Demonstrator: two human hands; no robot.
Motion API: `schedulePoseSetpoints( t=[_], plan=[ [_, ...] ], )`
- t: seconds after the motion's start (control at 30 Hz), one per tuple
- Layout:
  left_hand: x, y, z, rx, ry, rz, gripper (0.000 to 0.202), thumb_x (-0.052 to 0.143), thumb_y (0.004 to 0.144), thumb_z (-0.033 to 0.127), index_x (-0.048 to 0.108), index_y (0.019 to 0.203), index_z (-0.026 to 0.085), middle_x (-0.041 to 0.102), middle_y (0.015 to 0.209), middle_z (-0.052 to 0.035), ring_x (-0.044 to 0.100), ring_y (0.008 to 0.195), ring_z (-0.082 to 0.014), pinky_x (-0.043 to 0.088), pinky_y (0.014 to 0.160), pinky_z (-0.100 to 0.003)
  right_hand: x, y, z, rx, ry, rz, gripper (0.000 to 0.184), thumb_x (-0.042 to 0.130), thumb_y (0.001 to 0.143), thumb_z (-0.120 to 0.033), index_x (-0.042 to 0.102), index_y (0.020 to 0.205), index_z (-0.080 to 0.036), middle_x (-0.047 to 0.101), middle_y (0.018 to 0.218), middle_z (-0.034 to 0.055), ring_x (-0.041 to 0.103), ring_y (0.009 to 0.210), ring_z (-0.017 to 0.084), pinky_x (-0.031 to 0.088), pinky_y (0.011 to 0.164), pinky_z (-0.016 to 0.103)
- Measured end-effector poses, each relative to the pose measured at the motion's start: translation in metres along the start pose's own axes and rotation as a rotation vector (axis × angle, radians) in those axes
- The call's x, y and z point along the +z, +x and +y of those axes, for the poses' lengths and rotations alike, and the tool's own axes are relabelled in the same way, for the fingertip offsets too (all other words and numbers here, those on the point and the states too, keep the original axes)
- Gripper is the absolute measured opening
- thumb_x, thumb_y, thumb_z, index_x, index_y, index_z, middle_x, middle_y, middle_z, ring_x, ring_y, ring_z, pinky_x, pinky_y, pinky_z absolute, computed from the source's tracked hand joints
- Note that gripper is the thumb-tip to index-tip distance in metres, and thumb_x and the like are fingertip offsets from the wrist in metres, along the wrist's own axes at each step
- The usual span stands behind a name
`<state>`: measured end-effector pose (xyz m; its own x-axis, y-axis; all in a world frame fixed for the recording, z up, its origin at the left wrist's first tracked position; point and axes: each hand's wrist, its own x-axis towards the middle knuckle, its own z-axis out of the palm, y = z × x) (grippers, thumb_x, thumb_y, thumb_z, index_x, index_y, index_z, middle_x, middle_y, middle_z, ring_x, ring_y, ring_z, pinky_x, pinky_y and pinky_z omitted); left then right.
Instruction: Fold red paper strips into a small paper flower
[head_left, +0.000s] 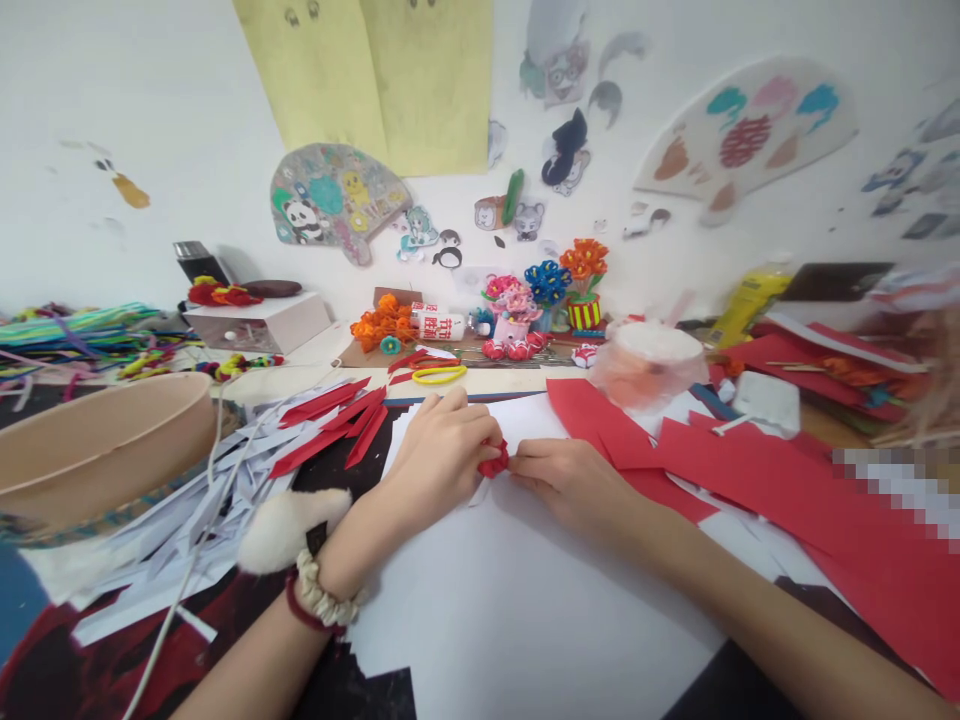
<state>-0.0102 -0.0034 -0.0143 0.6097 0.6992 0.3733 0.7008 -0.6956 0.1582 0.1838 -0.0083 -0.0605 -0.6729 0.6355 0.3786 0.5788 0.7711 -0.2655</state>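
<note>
My left hand point(444, 445) is closed round a small red folded piece point(493, 460), probably paper, over the large white sheet point(540, 610). From the other side, my right hand point(570, 482) pinches at the piece's right edge with thumb and fingers pressed together. Its exact shape is partly hidden by my left fingers. A cream scrunchie and a dark red band circle my left wrist. Red paper strips point(326, 405) and white strips point(202, 510) lie to the left, with larger red paper sheets point(750, 480) on the right.
A tan bowl point(112, 440) stands at the left, with a white cable running past it. At the back are scissors point(427, 360), a yellow ring point(439, 374), small craft flowers point(547, 285) in pots, and a plastic-wrapped tub point(649, 360). A yellow bottle point(750, 305) leans at the right.
</note>
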Motion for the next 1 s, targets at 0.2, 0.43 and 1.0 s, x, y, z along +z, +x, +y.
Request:
schedulePoseSetpoints(
  t=[0.2, 0.43, 1.0],
  plan=[
    [-0.003, 0.0, 0.002, -0.057, -0.059, -0.008, 0.016, 0.054, 0.087, 0.017, 0.062, 0.074, 0.021, 0.067, 0.079, 0.0004, 0.048, 0.08, -0.0189, 0.03, 0.069, -0.034, -0.005, 0.0, -0.004, 0.059, 0.011, -0.011, 0.027, 0.044, 0.092, -0.011, 0.067, 0.077, -0.015, 0.062, 0.074, 0.0038, 0.057, 0.066, 0.015, 0.038, 0.059, 0.025],
    [0.001, -0.017, 0.01, -0.213, -0.089, 0.228, 0.009, 0.056, 0.087, 0.027, 0.059, 0.084, 0.019, 0.061, 0.078, -0.0009, 0.053, 0.076, -0.0167, 0.037, 0.068, -0.03, -0.007, 0.003, -0.009, 0.251, 0.127, 0.152, 0.017, 0.053, 0.089, -0.017, 0.065, 0.078, -0.015, 0.063, 0.071, 0.0025, 0.056, 0.063, 0.013, 0.039, 0.058, 0.024],
    [0.003, -0.009, 0.017, -0.335, -0.117, 0.279, 0.006, 0.069, 0.079, 0.025, 0.065, 0.082, 0.022, 0.06, 0.08, -0.0012, 0.05, 0.081, -0.02, 0.036, 0.072, -0.033, 0.002, 0.002, -0.016, 0.169, 0.125, 0.387, 0.022, 0.049, 0.09, -0.02, 0.058, 0.07, -0.017, 0.051, 0.061, -0.0007, 0.045, 0.052, 0.01, 0.035, 0.052, 0.022]
  ],
)
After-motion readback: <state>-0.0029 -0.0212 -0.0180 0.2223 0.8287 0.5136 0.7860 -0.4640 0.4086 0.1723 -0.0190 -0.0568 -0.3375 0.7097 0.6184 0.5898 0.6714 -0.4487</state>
